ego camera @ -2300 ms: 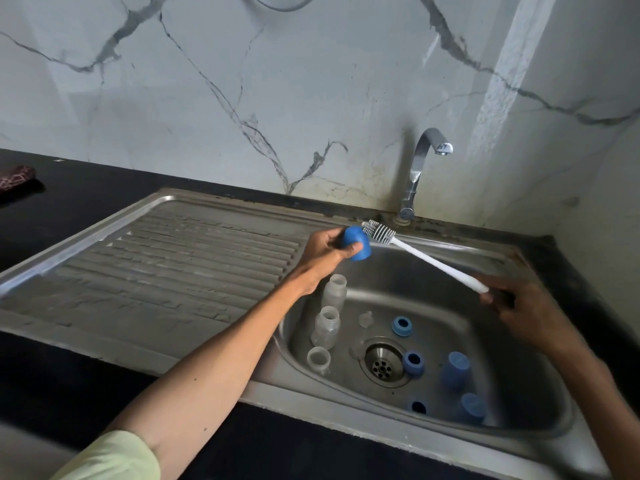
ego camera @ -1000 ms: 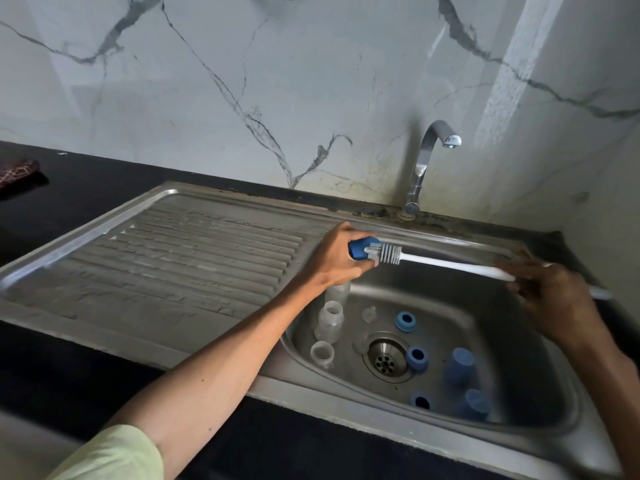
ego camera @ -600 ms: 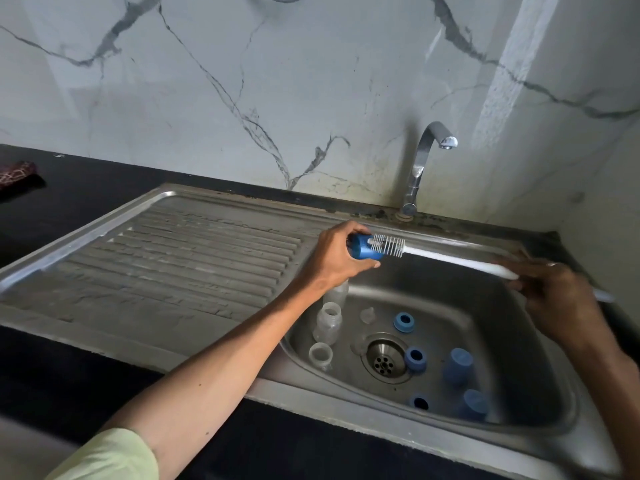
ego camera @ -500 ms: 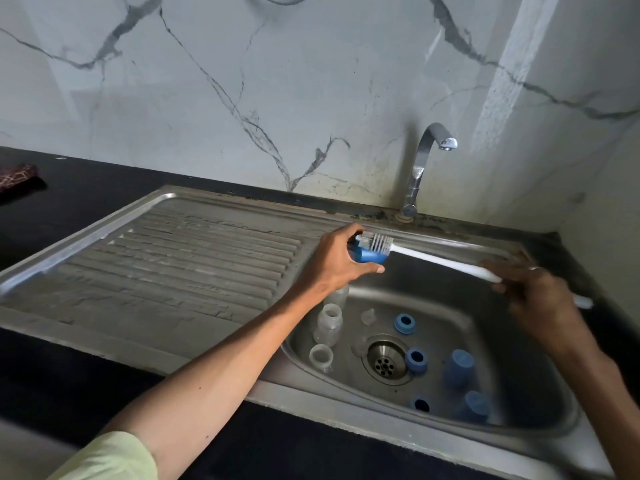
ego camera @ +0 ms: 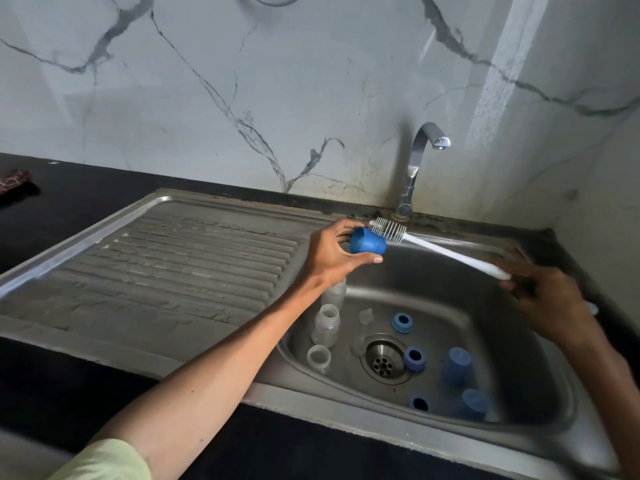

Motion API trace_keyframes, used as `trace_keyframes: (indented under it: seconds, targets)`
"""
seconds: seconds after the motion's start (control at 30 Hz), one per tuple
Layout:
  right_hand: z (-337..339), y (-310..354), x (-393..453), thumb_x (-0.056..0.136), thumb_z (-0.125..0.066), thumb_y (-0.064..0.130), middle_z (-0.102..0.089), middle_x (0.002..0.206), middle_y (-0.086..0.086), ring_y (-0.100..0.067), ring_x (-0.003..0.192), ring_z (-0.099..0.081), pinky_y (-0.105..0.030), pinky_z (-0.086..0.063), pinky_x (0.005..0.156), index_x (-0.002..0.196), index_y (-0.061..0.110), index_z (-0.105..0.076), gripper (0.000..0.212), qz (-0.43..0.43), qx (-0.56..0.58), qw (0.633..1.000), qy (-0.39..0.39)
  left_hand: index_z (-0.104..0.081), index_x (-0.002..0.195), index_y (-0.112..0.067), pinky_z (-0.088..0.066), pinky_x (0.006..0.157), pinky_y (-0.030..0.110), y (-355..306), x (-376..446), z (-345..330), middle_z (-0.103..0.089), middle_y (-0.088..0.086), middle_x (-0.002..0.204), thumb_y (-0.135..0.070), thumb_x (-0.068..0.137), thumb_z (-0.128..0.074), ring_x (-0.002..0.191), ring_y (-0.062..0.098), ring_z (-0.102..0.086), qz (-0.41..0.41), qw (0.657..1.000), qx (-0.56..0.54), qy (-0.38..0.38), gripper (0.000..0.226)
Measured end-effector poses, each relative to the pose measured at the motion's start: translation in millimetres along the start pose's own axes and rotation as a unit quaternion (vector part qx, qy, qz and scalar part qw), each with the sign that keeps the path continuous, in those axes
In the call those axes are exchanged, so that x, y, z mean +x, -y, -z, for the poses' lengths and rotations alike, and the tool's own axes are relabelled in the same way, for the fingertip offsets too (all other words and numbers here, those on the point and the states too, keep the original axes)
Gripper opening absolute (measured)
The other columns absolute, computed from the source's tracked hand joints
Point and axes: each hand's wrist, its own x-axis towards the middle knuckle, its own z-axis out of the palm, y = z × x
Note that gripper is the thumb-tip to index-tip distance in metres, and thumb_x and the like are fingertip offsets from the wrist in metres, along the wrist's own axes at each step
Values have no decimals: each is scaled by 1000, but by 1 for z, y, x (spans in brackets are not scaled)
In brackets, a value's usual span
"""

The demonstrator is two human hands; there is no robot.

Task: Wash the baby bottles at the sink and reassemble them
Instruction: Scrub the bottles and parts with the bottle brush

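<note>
Along the left edge, a patterned dark-red cloth (ego camera: 14, 180) lay on the black tabletop (ego camera: 86, 195), beside the ribbed steel draining board (ego camera: 166, 265). Over the near-left corner of the stainless steel sink basin (ego camera: 519, 341), the left hand (ego camera: 332, 254) gripped a small blue plastic bottle cap (ego camera: 367, 241), thumb beneath and fingers curled round its far side, the cap lying on its side with its open mouth turned left. The bristle head of a long white-handled bottle brush (ego camera: 433, 249) rested just above the cap's upper edge, touching or nearly touching it. Below that hand, three clear plastic baby bottles (ego camera: 325, 325) stood in the basin in a row along its left wall, a clear teat (ego camera: 366, 316) near them. Round the steel drain (ego camera: 382, 358) sat three blue screw rings (ego camera: 401, 322) and two more blue caps (ego camera: 457, 365). A curved chrome tap (ego camera: 414, 164) rose behind the basin. Farther right, the right hand (ego camera: 547, 299) held the brush handle's far end, fingers loosely curled over it, the handle's tip showing past the hand.
</note>
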Motion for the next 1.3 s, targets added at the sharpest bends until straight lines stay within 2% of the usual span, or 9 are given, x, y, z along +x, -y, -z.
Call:
trace_keyframes:
  seconds: [0.1,0.27,0.43,0.6,0.7,0.87,1.0,1.13,1.3]
  targets:
    - [-11,14,-4,86,-63,-9,-60,130,-20,-34,124,-54,-36,-39,102,127,6,-62,44,12,-10,1000,14,-70,105,-10,-58,90,36,-1,-4,-7,-75,0,101,-21,53,-99,95,10,-72,8,1000,11,27,61]
    - [2,5,-2,87,-64,-6,-63,126,-20,-32,120,-57,-28,-35,93,126,7,-63,41,-15,16,1000,20,-72,109,-9,-59,90,41,2,2,1,-77,3,101,-22,54,-99,95,16,-73,18,999,-39,16,62]
    - [-6,23,-7,84,-63,-13,-61,129,-19,-27,125,-52,-28,-31,102,127,4,-61,46,31,13,999,15,-77,101,-16,-60,85,44,-5,-5,-1,-78,7,97,-38,59,-92,89,21,-74,56,993,-86,60,49]
    - [1,12,-3,85,-65,-9,-63,126,-19,-31,123,-55,-30,-34,102,125,5,-63,42,23,22,999,22,-75,96,-5,-60,67,31,-11,-3,0,-77,9,91,-10,78,-82,77,21,-72,116,979,-159,48,20]
    - [4,13,-5,85,-64,-9,-62,127,-19,-32,124,-55,-32,-35,103,125,5,-63,43,7,17,1000,16,-71,90,-5,-62,69,32,-14,-4,-1,-74,6,85,-6,83,-76,80,22,-72,152,964,-215,38,8]
    - [-6,24,-7,82,-60,-19,-60,130,-16,-17,121,-49,-15,-30,97,127,3,-61,50,16,20,1000,18,-68,107,3,-63,78,38,-16,-6,0,-73,15,104,-14,84,-73,95,26,-72,174,945,-274,47,30]
    - [1,19,-9,84,-61,-16,-61,127,-20,-33,125,-53,-28,-33,101,125,2,-63,45,-12,22,1000,12,-66,99,2,-62,80,40,-15,-5,2,-74,15,99,-10,82,-73,95,29,-73,191,921,-339,9,22]
    - [-13,20,-7,85,-64,-9,-61,129,-15,-30,128,-52,-32,-32,108,130,11,-59,49,3,18,999,32,-65,90,-1,-59,89,46,-16,-5,-2,-73,17,102,-19,71,-77,101,32,-72,225,892,-392,4,29]
    - [-3,16,-9,85,-65,-7,-65,122,-18,-33,116,-59,-34,-42,97,126,14,-64,46,-12,-29,999,35,-63,110,-1,-61,79,31,-11,4,4,-67,20,123,-30,76,-76,98,23,-72,272,858,-431,-69,46]
